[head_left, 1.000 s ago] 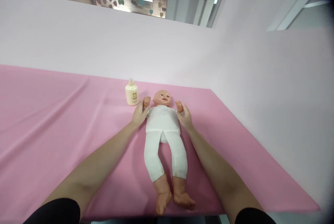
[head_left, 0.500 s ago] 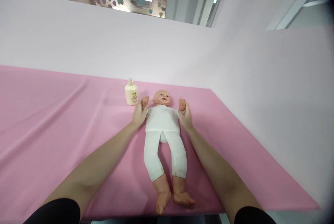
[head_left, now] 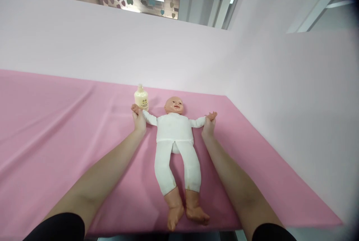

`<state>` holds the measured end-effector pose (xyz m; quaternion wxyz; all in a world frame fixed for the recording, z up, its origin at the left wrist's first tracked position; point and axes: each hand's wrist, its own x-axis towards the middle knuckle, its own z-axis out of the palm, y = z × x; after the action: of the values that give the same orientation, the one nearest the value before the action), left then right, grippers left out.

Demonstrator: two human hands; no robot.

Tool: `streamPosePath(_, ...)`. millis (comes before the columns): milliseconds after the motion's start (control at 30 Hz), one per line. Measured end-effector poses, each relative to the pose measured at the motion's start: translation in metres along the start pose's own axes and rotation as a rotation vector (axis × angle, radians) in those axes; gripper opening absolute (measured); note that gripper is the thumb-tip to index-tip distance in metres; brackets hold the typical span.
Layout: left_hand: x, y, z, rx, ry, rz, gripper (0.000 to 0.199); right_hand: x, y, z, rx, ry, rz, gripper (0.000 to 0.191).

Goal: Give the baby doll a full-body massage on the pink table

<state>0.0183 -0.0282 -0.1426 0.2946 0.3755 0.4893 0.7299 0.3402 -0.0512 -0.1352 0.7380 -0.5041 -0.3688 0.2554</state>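
Note:
A baby doll point(head_left: 174, 130) in white clothes lies on its back, head away from me and bare feet near the front edge. Its arms are spread out to both sides. My left hand point(head_left: 139, 121) is closed round the doll's wrist on the left, with the doll's small hand showing above my fingers. On the right, my right hand point(head_left: 208, 127) grips the doll's other wrist. A bottle of pale yellow liquid point(head_left: 141, 98) stands upright just behind the doll's left-side hand, which partly covers its base.
A pink cover point(head_left: 70, 128) with some creases lies under everything. White walls point(head_left: 112, 46) rise behind and to the right point(head_left: 294, 84). Beyond the back wall is a window with hanging heart shapes and ceiling lights.
Both my hands have moved outward, away from each other, and the doll's arms have gone from bent beside its head to stretched out sideways.

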Motion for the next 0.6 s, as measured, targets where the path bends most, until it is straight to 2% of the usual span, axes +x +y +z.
streamPosePath(67,-0.007,0.010,0.002,0.026,-0.045,0.057,0.033,-0.007,-0.010,0.006,0.018,-0.121,-0.110,0.065)
streamPosePath(200,-0.024,0.031,0.007,0.226,-0.333,0.361,0.042,-0.024,-0.024,0.015,-0.017,-0.416,-0.277,0.062)
streamPosePath(333,-0.039,0.041,0.013,0.585,-0.720,0.626,0.043,-0.036,-0.026,0.017,-0.301,-0.672,-0.440,0.058)
streamPosePath(400,-0.043,0.040,0.015,0.699,-0.842,0.700,0.041,-0.037,-0.025,0.017,-0.455,-0.765,-0.549,0.059)
streamPosePath(467,-0.044,0.040,0.016,0.734,-0.859,0.722,0.040,-0.037,-0.025,0.017,-0.520,-0.784,-0.605,0.061)
streamPosePath(600,-0.045,0.042,0.015,0.648,-0.728,0.657,0.041,-0.037,-0.024,0.016,-0.415,-0.695,-0.544,0.057)
